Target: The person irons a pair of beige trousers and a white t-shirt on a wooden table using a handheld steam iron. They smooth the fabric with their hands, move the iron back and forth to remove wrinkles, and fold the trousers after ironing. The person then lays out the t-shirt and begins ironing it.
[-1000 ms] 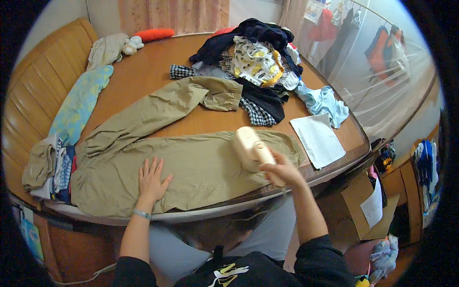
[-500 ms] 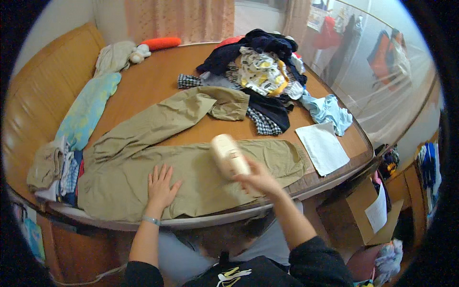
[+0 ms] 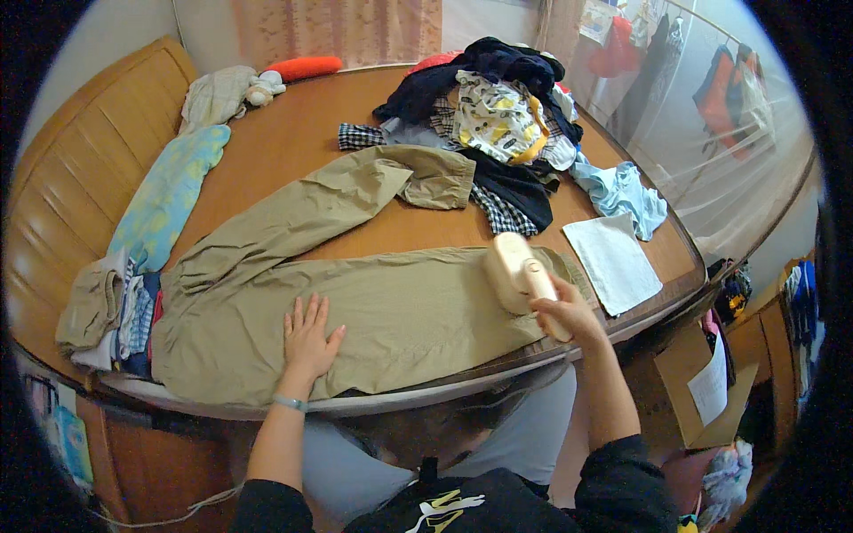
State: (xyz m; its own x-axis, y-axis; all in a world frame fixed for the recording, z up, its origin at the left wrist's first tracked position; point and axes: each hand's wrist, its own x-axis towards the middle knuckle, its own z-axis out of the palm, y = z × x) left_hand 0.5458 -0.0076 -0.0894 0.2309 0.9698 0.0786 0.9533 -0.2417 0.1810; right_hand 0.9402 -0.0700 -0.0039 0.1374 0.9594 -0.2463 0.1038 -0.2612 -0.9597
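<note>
Khaki trousers are spread over the near part of a brown bed surface, one leg straight along the front edge, the other angled away with its end folded over. Flat on the near leg rests my left hand, its fingers spread, with a band at the wrist. My right hand is wrapped around the handle of a cream handheld garment iron. The iron's head is over the lower part of the near leg, close to its hem; its underside is hidden, so I cannot tell whether it touches the cloth.
A heap of clothes lies at the back. Right of the trousers are a folded white cloth and a crumpled light-blue garment. Folded clothes are stacked at the left by the headboard. An open cardboard box stands at lower right.
My right hand has moved the garment iron to the right, from the middle of the near trouser leg to near its hem. My left hand stays flat on the cloth. The view has shifted slightly.
</note>
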